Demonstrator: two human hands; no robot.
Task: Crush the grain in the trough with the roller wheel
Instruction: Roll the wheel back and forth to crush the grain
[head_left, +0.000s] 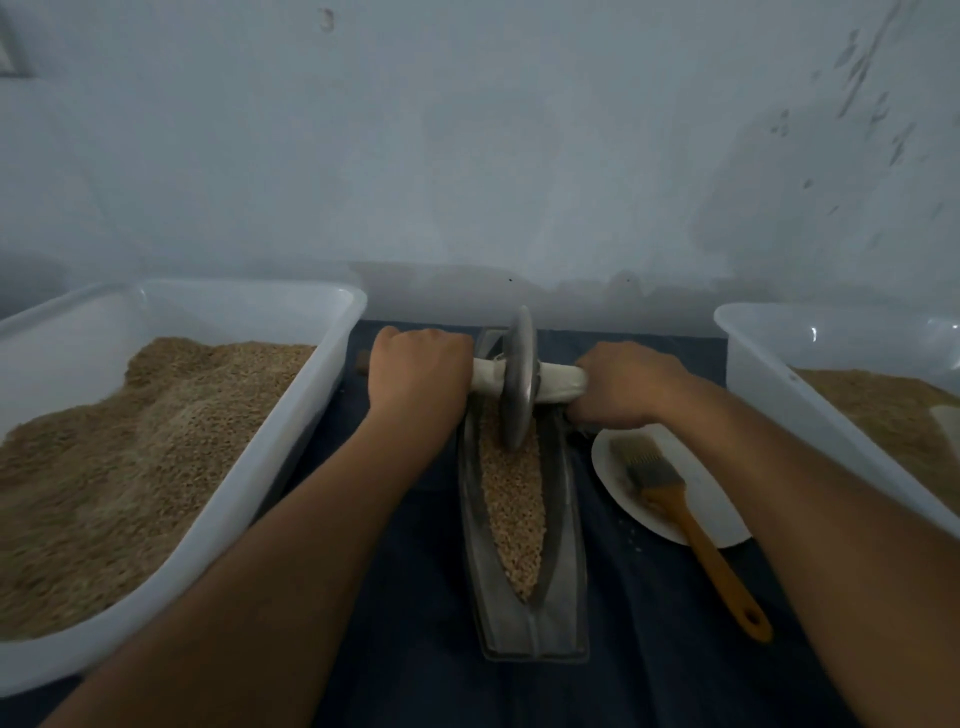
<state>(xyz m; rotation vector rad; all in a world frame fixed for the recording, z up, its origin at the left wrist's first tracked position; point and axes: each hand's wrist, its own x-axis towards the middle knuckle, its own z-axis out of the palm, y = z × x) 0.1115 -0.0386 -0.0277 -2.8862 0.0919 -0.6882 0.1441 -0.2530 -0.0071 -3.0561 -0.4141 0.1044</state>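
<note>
A narrow boat-shaped metal trough (563, 519) lies lengthwise on the dark cloth, pointing away from me. Pale grain (511, 512) fills its groove. A grey metal roller wheel (517, 379) stands upright in the far half of the trough, its rim down in the grain. A white-wrapped axle (558, 384) runs through the wheel. My left hand (418, 374) grips the axle on the left side of the wheel. My right hand (626, 384) grips it on the right side.
A large white tub (306, 400) of brown grain stands on the left. A second white tub (753, 384) with grain stands on the right. A white plate (722, 514) with an orange-handled brush (675, 506) lies right of the trough. A pale wall rises just behind.
</note>
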